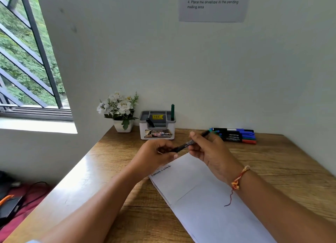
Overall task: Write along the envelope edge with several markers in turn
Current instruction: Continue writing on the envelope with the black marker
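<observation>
A white envelope [196, 193] lies slanted on the wooden desk [272, 162], with two handwritten words along its far left edge. Both hands hold one black marker [189, 143] above the envelope's far end. My left hand [154, 152] grips the marker's lower left end, which its fingers hide, so I cannot tell cap from tip. My right hand [209, 152] pinches the barrel, and the marker's far end sticks out past its fingers. Several more markers [236, 135] with blue, green and red ends lie in a row near the wall.
A grey and white desk organiser [157, 132] holds a green marker [172, 112] upright. A small white pot of white flowers [121, 112] stands to its left. A printed notice [214, 4] hangs on the wall. A window is at the left.
</observation>
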`<state>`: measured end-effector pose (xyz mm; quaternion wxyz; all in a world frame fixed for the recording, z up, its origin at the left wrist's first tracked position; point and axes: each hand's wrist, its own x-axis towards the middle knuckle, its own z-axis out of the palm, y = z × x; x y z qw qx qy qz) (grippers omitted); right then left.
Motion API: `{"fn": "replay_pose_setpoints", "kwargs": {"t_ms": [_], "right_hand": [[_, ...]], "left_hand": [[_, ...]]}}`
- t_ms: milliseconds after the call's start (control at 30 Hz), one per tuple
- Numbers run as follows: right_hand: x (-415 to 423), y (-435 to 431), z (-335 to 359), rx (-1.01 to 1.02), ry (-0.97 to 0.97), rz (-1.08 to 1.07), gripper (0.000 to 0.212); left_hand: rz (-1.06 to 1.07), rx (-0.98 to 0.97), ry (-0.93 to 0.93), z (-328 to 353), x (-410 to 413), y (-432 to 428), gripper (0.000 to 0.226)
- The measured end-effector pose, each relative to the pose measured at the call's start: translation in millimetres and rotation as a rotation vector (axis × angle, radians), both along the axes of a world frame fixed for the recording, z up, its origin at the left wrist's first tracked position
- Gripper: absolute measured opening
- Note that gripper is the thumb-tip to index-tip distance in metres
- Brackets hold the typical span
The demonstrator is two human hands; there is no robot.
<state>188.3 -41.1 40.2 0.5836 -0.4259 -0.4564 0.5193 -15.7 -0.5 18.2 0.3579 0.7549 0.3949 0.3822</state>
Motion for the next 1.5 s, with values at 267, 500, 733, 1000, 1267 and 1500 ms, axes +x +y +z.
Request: {"fn": "replay_pose_setpoints", "kwargs": {"t_ms": [267,500,733,1000,1267,1500], "right_hand": [[-13,-9,-7,-0.018,-0.215,0.087,0.038],[-9,-10,-6,-0.083,-0.067,0.204,0.028],[-9,-10,-2,-0.117,-0.052,0.228,0.036],[-11,-6,-10,-0.128,-0.206,0.083,0.030],[-15,-1,-30,-0.004,-0.538,0.067,0.010],[-15,5,-28,-0.029,-0.740,0.064,0.015]], "left_hand": [[-0.124,-0.096,-0.112,-1,2,-1,0.027],[-0.175,-0.192,-0.183,1,2,-5,0.019],[-0.147,-0.186,-0.113,8,-13,2,0.019],[0.090,-0.070,0.150,-5,-21,18,0.028],[0.033,-0.036,0.279,-5,-20,19,0.009],[-0.004,-0.022,0.425,-6,-20,21,0.012]]}}
